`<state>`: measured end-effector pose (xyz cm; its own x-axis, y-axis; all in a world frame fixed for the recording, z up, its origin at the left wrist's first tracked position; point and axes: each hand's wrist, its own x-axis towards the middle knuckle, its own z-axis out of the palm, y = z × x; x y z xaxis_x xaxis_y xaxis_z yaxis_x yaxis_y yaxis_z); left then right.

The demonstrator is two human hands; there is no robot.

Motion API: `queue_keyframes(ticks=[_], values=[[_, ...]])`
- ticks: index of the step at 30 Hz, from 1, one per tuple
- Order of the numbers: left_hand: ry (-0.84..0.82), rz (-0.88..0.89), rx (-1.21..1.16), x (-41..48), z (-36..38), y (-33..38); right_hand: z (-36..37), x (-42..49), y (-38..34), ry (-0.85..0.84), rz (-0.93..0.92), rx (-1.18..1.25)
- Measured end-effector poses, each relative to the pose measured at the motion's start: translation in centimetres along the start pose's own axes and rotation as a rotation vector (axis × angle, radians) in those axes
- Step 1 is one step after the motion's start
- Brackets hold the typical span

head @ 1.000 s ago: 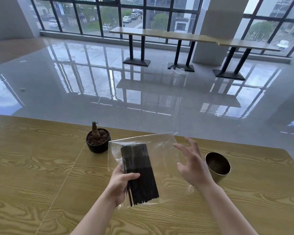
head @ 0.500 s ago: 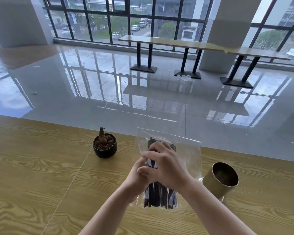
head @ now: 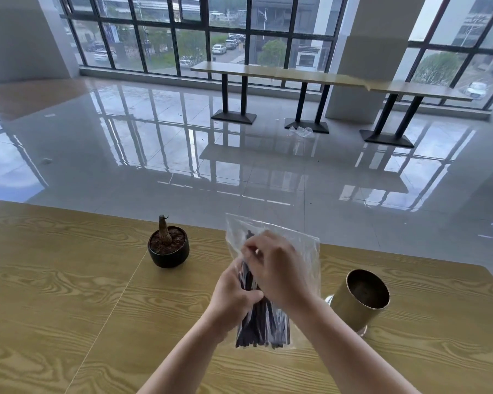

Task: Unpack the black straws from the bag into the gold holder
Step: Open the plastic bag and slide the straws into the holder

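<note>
Little of the task is judged to be done: no straw can be seen in the gold holder (head: 359,300), whose dark inside looks bare, and the whole bundle of black straws (head: 264,322) is seen inside the bag (head: 302,245). The bag is held upright above the table (head: 69,308), just left of the holder and apart from it. It is gripped round its middle, straws and all, by the left hand (head: 234,297), while its upper part is pinched by the curled fingers of the right hand (head: 276,268); whether the mouth is open cannot be told. Opening, drawing out and dropping in are all judged to be left. The straws are seen as thin, straight, matt black sticks packed tight, their lower ends roughly level; the bag is clear, thin and crinkled. A small plant pot (head: 168,251) is stood well to the left of the holder
</note>
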<state>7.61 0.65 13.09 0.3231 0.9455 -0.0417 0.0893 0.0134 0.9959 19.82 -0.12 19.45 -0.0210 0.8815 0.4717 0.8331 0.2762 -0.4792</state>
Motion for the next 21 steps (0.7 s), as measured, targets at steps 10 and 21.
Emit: queue_keyframes(ticks=[10,21], values=[[-0.043,-0.135,-0.424,-1.0,-1.5,-0.2,-2.6,0.4,3.5,-0.151,0.227,0.547],[-0.091,-0.119,-0.471,-1.3,-1.8,0.4,-0.5,-3.3,5.1,0.021,-0.196,-0.095]])
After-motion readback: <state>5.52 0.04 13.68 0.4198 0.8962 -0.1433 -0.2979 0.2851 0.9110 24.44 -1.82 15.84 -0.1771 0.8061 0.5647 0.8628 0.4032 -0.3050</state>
